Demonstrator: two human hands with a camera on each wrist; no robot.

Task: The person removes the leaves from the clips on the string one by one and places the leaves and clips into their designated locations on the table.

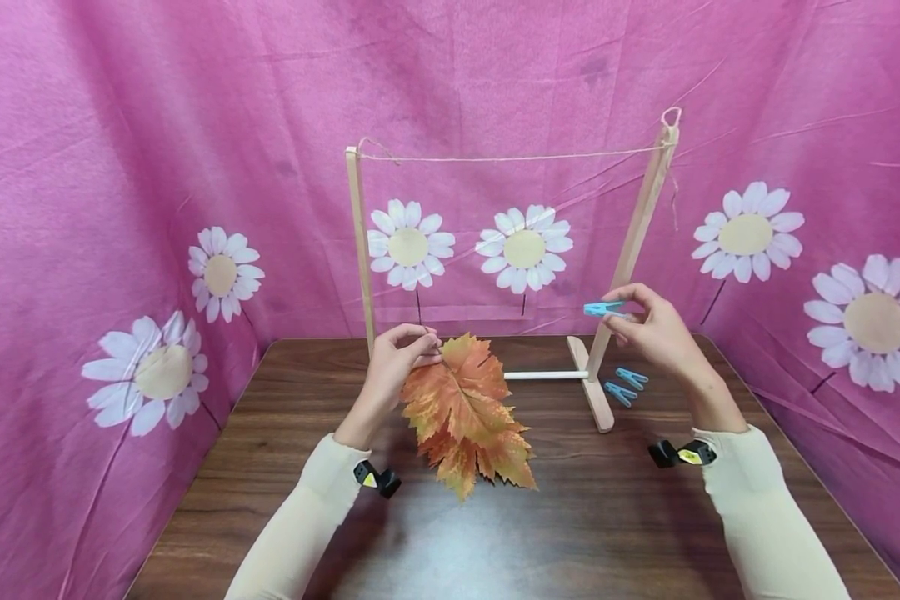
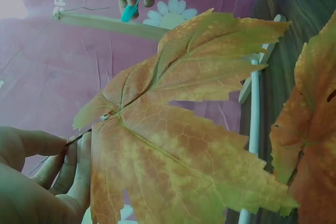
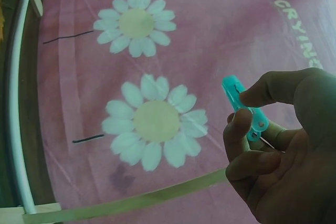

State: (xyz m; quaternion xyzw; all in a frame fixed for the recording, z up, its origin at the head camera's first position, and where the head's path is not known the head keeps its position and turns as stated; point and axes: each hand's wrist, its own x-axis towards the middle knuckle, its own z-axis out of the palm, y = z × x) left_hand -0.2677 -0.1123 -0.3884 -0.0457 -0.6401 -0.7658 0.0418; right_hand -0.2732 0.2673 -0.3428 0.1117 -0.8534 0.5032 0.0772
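Observation:
My left hand [image 1: 399,367] pinches the thin dark stem of an orange and yellow-green artificial maple leaf [image 1: 461,392]. In the left wrist view, the leaf [image 2: 173,124] spreads away from the fingertips, with thumb and fingers closed on its stem. More of the same foliage hangs below it, partly covered in the head view. My right hand [image 1: 656,329] holds a light blue clothespin [image 1: 602,308] between thumb and fingers, beside the frame's right post. In the right wrist view the clothespin [image 3: 244,106] points up and left, away from the palm.
A wooden frame with a left post [image 1: 360,250] and right post [image 1: 641,225] carries a twine line [image 1: 510,158] across its top. A white rod [image 1: 547,375] joins it low down. Two blue clothespins [image 1: 621,394] lie on the brown table [image 1: 555,533]. Behind hangs pink flowered cloth [image 1: 495,75].

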